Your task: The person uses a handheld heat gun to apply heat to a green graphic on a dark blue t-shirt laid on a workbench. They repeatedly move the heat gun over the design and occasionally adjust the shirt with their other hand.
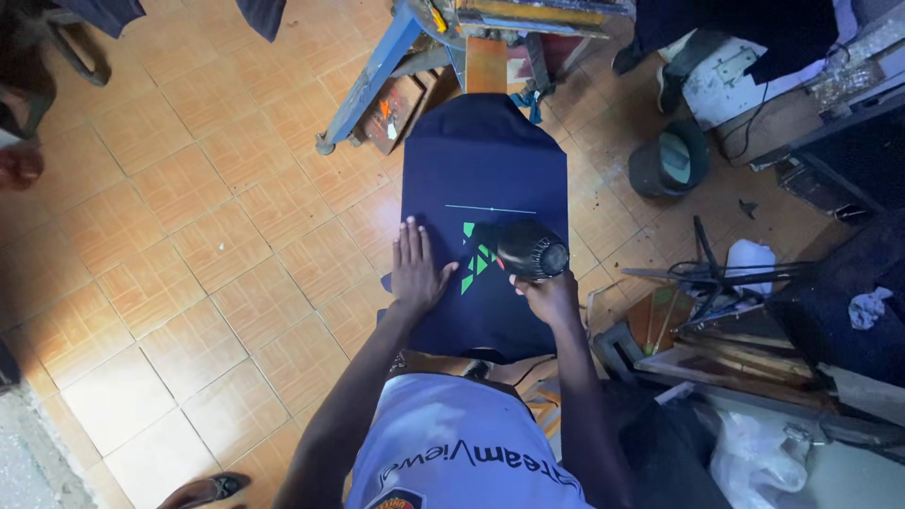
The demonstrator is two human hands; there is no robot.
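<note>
- From the head camera, your right hand [550, 297] is wrapped tight around a black hair dryer [531, 253]. Its nose points down and away from you, at the green triangle print [474, 258] just left of your grip — it looks like you aim warm air there.
- Your left hand [416, 267] lies flat and open, fingers spread, holding nothing. It presses the dark blue shirt [481, 160] just left of the print, likely to keep the cloth smooth.
- The shirt is pulled over a board on a blue metal stand [372, 75], straight ahead of both hands.
- Both your arms reach forward, elbows bent a little, wrists low.
- A dark bucket [671, 158] sits on the tile floor [217, 245], far right of the dryer.
</note>
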